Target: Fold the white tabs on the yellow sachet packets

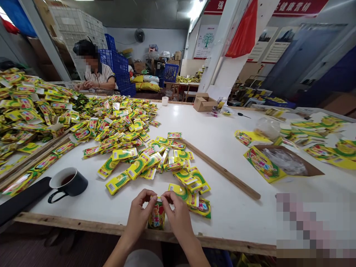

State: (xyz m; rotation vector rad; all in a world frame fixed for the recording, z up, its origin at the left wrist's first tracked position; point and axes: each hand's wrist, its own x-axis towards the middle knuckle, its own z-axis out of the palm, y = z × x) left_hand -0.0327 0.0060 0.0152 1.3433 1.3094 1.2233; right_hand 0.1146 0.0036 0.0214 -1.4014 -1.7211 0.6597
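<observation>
Between my two hands, at the front edge of the white table, is a small candy box (pixel 157 216) with a green, red and yellow print and a white flap at its top. My left hand (pixel 140 211) pinches the left side of that flap between thumb and forefinger. On the flap's right side, my right hand (pixel 175 208) pinches it the same way. Just beyond my fingers lies a loose pile of yellow and green candy boxes (pixel 139 165). One flat yellow box (pixel 183 194) is right beside my right hand.
A dark mug (pixel 69 182) of brown drink stands at left, near a black strip (pixel 27 198). A wooden stick (pixel 222 168) lies right of the pile. An open printed carton (pixel 267 165) holds clear plastic. Across the table sits another person (pixel 101 76) by a large heap of boxes (pixel 25 100).
</observation>
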